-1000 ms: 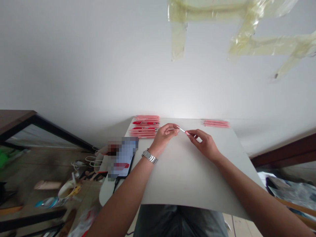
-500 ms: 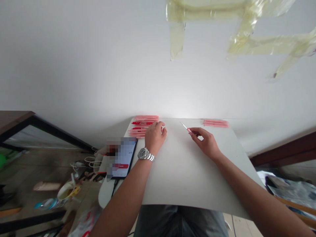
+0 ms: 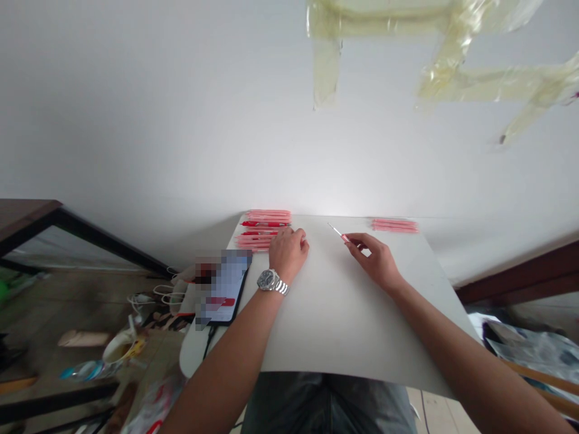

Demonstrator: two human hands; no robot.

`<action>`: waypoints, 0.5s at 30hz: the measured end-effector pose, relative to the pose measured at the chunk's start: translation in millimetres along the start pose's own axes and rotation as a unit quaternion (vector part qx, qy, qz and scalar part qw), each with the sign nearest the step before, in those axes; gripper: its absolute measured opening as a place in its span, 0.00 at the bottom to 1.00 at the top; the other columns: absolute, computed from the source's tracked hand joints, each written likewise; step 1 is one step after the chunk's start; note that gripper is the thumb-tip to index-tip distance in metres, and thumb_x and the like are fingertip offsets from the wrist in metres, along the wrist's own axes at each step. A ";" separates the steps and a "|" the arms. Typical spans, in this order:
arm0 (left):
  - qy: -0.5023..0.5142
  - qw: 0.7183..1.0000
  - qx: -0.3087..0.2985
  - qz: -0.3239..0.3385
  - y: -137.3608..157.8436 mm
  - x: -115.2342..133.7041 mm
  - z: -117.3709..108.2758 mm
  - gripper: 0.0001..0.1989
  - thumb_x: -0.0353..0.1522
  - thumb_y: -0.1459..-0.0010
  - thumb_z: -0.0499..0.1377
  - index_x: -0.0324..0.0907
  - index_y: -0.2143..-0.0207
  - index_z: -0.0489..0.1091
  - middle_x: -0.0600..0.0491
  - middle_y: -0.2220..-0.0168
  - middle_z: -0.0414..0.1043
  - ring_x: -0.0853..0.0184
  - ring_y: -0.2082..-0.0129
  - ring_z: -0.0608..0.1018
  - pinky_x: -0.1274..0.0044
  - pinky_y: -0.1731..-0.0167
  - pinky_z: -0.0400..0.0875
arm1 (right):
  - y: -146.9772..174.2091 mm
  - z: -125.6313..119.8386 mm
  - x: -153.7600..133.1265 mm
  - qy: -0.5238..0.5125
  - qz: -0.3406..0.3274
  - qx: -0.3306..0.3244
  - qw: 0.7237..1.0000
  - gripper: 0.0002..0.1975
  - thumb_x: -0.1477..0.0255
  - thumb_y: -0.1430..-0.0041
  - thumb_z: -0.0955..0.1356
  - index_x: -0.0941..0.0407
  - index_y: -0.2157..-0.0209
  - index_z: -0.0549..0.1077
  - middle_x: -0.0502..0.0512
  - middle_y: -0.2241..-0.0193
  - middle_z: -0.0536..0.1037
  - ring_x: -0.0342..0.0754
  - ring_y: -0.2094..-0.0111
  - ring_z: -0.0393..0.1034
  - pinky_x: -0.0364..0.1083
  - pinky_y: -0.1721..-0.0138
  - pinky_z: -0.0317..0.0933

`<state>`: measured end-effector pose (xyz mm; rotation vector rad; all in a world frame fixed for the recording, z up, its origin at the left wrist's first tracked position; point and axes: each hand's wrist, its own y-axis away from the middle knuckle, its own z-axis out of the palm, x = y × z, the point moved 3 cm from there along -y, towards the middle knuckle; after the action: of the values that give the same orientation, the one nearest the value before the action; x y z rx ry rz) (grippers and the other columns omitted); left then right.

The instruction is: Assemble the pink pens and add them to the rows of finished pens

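Observation:
My left hand (image 3: 289,250), with a metal watch (image 3: 268,279) on its wrist, rests at the right ends of a pile of pens (image 3: 253,242). Its fingers are curled inward, and what is under them, if anything, is hidden. Several pale pink pens and some darker red pens (image 3: 265,223) lie side by side there. Over the middle of the table, my right hand (image 3: 377,259) pinches a pink pen piece (image 3: 345,237) between thumb and fingers. A thin white refill (image 3: 335,229) sticks out of it, pointing up and left.
Several pink pens (image 3: 395,225) lie in a row at the back right of the white table (image 3: 357,337). A phone (image 3: 226,289) with a cable lies at the left edge. Behind the table rises a white wall (image 3: 226,120) with yellowed tape (image 3: 389,21).
My left hand has moved slightly right and down, and its fingers have curled in more. The right hand holds the pen piece almost where it was.

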<state>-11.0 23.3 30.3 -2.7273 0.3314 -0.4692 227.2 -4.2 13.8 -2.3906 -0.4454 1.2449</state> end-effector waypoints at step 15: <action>0.149 0.989 0.018 0.004 -1.5 6.0 13.3 0.13 0.27 0.36 0.55 0.44 0.51 0.70 0.48 0.60 0.72 0.61 0.64 0.74 0.71 0.62 0.65 | 0.2 1.2 -0.7 -0.002 -0.001 -0.012 1.000 0.13 0.61 0.31 0.67 0.52 0.53 0.79 0.55 0.61 0.82 0.48 0.65 0.76 0.48 0.63 0.73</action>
<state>-0.4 26.9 20.8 -2.6177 0.4044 -0.8750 225.9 -4.4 13.6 -2.4068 -0.4664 1.2516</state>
